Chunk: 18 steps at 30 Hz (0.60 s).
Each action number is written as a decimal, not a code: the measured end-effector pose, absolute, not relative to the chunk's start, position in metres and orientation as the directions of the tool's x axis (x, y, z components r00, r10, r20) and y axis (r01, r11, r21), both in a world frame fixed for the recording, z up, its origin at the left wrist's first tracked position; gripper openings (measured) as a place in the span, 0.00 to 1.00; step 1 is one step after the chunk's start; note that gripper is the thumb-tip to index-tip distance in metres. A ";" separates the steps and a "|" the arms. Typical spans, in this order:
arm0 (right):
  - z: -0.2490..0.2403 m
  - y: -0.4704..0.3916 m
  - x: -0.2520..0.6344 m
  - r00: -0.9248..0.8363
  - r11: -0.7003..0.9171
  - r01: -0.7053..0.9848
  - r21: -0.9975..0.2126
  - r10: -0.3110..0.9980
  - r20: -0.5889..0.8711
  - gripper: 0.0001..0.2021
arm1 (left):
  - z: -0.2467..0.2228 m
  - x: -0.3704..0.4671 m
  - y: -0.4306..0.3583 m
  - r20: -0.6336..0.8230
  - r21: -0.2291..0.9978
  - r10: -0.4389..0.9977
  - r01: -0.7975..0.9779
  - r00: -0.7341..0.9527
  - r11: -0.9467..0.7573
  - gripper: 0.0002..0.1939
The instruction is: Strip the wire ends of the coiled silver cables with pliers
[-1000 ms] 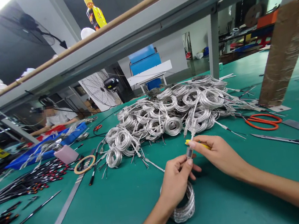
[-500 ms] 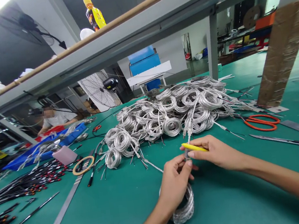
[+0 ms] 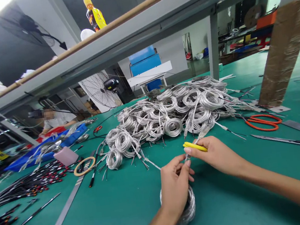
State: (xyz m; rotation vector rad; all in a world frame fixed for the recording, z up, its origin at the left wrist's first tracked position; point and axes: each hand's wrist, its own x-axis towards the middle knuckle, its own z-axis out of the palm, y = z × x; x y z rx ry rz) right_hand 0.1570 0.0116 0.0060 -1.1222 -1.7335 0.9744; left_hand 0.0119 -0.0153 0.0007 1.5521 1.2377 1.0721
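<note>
My left hand point(image 3: 176, 189) pinches a thin clear-jacketed cable near its end, fingers curled in. Below it and partly behind it, a coil of that silvery cable point(image 3: 188, 213) lies on the table. Close by, my right hand point(image 3: 218, 153) is closed on a slim yellow tool point(image 3: 195, 146), whose kind I cannot make out. The cable passes by the right fingertips, and its pale connector end point(image 3: 204, 131) sticks out beyond them. Whether the right fingers also grip the cable is hidden. A large heap of coiled cables point(image 3: 170, 106) lies just beyond both hands.
Orange-handled scissors point(image 3: 263, 122) and a craft knife point(image 3: 290, 141) lie at right. Leftward are a steel ruler point(image 3: 63, 214), a tape roll point(image 3: 84, 166), black cables point(image 3: 36, 180), a pink bottle point(image 3: 65, 156) and a blue tray point(image 3: 28, 159). A person point(image 3: 56, 118) sits behind. A shelf point(image 3: 126, 26) crosses overhead.
The cable's connector end has swung from upright to tilted right. My hands have drawn slightly apart, with more cable showing between them. The yellow tool stays in my right hand.
</note>
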 end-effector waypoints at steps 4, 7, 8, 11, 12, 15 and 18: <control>0.009 0.013 0.158 -0.357 0.259 0.022 -0.966 0.904 0.234 0.13 | 0.000 0.010 -0.011 0.084 0.955 0.970 0.259 0.230 -0.144 0.15; 0.009 0.016 0.161 -0.387 0.274 0.058 -0.960 0.893 0.231 0.14 | -0.003 0.009 -0.009 0.056 0.959 0.954 0.250 0.295 -0.133 0.16; 0.008 0.017 0.162 -0.378 0.288 0.105 -0.952 0.897 0.230 0.15 | -0.004 0.009 -0.008 0.048 0.961 0.951 0.244 0.305 -0.127 0.15; 0.007 0.018 0.162 -0.315 0.303 0.240 -0.922 0.923 0.221 0.19 | -0.005 0.010 -0.009 0.024 0.972 0.956 0.219 0.292 -0.091 0.14; 0.008 0.018 0.161 -0.296 0.297 0.268 -0.917 0.931 0.214 0.20 | -0.005 0.010 -0.010 0.022 0.972 0.960 0.217 0.278 -0.086 0.15; 0.009 0.017 0.159 -0.253 0.276 0.311 -0.910 0.946 0.200 0.22 | -0.003 0.011 -0.015 0.056 0.948 0.963 0.288 0.262 -0.133 0.12; 0.009 0.013 0.155 -0.185 0.264 0.343 -0.902 0.960 0.210 0.21 | -0.002 0.011 -0.018 0.114 0.901 0.950 0.372 0.292 -0.222 0.14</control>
